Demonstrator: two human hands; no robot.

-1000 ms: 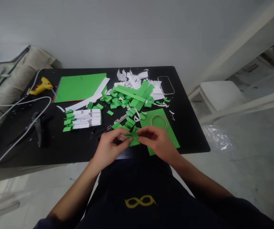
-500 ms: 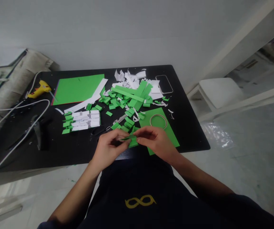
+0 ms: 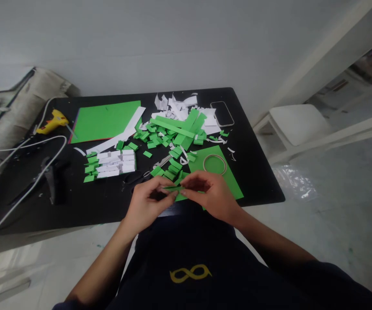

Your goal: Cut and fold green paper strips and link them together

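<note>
Between my two hands, close to the table's front edge, is a small piece of green paper (image 3: 172, 188), seen nearly edge-on. My left hand (image 3: 148, 200) pinches its left part with thumb and fingers. On the other side my right hand (image 3: 209, 193) pinches the right part, its fingertips hiding some of the paper. Just beyond the hands lie several folded green paper pieces (image 3: 174, 165). A green sheet (image 3: 234, 185) is partly under my right hand, with a roll of tape (image 3: 204, 163) on it. Scissors (image 3: 133, 176) lie beyond my left hand.
A block of white and green folded paper (image 3: 116, 163) sits left of the scissors. Farther back are a heap of green strips (image 3: 186, 129), white scraps (image 3: 179, 107), a phone (image 3: 223, 114) and green sheets (image 3: 104, 122). A yellow glue gun (image 3: 54, 122) and white cable (image 3: 20, 206) are at left.
The green paper between my hands has gone from showing its broad face to nearly edge-on. My right hand has shifted slightly left, closer to my left fingertips.
</note>
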